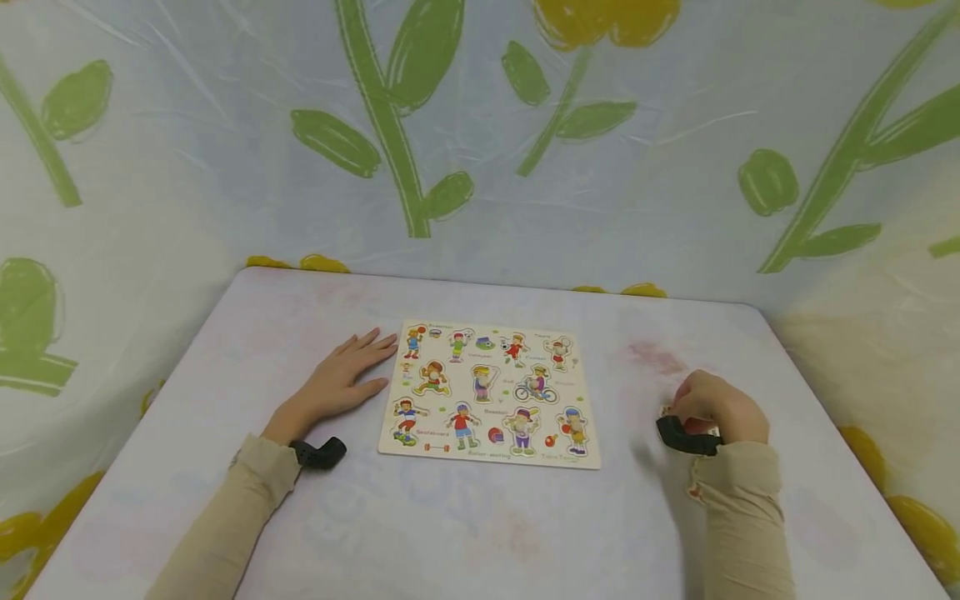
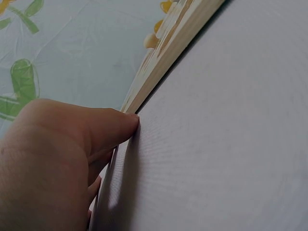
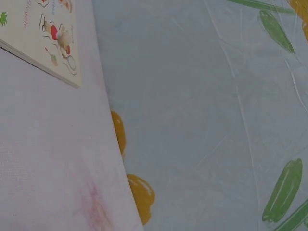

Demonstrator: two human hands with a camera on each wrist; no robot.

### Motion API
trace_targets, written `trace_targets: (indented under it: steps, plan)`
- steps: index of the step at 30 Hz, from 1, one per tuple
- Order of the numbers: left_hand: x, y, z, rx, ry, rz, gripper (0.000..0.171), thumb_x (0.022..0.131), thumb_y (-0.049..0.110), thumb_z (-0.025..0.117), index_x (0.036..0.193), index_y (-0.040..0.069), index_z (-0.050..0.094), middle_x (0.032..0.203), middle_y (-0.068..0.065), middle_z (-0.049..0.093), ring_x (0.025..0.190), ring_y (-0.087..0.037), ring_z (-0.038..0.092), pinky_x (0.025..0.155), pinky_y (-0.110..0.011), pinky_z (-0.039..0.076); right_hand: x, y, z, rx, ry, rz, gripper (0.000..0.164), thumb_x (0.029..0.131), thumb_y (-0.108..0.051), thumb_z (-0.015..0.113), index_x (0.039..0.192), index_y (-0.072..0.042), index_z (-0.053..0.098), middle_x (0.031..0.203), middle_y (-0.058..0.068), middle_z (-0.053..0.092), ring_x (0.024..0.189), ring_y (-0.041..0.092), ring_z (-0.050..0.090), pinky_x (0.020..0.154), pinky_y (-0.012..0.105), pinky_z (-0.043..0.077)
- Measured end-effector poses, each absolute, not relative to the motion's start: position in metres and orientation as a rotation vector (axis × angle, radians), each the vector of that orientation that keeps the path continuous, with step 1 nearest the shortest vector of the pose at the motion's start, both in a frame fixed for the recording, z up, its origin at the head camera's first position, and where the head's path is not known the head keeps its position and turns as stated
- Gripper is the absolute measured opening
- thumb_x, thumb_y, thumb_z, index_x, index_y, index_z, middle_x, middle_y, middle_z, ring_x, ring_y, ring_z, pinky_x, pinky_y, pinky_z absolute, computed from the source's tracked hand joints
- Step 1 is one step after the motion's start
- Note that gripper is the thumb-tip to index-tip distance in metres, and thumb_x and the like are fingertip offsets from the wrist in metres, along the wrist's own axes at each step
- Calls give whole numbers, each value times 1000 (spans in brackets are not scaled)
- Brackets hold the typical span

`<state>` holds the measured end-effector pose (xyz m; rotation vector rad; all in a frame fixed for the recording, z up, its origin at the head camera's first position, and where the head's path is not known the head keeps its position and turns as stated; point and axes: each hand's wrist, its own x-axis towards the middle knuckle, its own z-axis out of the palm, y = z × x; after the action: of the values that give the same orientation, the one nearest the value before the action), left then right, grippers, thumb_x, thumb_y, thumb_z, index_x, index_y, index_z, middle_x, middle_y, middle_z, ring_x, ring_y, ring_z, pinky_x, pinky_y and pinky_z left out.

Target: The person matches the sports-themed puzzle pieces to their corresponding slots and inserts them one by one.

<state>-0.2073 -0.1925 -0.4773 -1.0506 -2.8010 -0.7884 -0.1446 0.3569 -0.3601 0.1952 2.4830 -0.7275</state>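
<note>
A flat wooden puzzle board (image 1: 486,421) with sports figures lies at the middle of the table. Some figures carry small round knobs, such as the cyclist piece (image 1: 537,385); others show none. My left hand (image 1: 339,383) rests flat on the table with fingers spread, its fingertips at the board's left edge. In the left wrist view the thumb (image 2: 113,126) lies beside the board's edge (image 2: 159,72). Right of the board, my right hand (image 1: 716,404) is curled downward. Small coloured puzzle pieces (image 1: 696,493) show beside and under it. The black wrist camera hides its fingertips, so a grip is unclear.
The pale table (image 1: 420,533) has pinkish patches and rounded far corners. Behind and around it hangs a sheet (image 1: 247,150) printed with green leaves and yellow flowers. Black cameras sit on both wrists, over beige sleeves.
</note>
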Motion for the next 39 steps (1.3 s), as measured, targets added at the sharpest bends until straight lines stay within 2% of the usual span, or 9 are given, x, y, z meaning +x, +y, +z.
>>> trace_targets:
  steps: [10,25,31,39]
  plan:
    - [-209,-192,-480,-1044,-2810,-789,61,96,32,61,150,9,44,158,-5,36,150,-30,20,122,-50,10,-146,357,-357,218,2517,-688,7,79,-1,62,78,4,67,68,5,63,62,16,63,61,32,57]
    - [-208,-191,-478,-1044,-2808,-784,61,96,32,61,150,8,44,157,-6,37,150,-31,20,122,-51,11,-145,353,-347,138,2613,-686,12,79,-11,69,74,1,69,60,1,62,58,16,60,57,32,53]
    - [-207,-192,-477,-1038,-2813,-793,61,96,31,61,150,8,45,157,-6,38,149,-31,21,121,-51,11,-146,346,-346,115,2678,-703,14,79,-13,68,79,1,69,62,1,63,61,16,60,57,33,51]
    - [-207,-193,-474,-1031,-2826,-807,60,96,31,61,150,8,45,157,-6,37,149,-31,20,121,-51,11,-147,331,-343,102,2748,-751,19,84,-16,68,91,1,68,78,6,67,70,21,61,59,32,48]
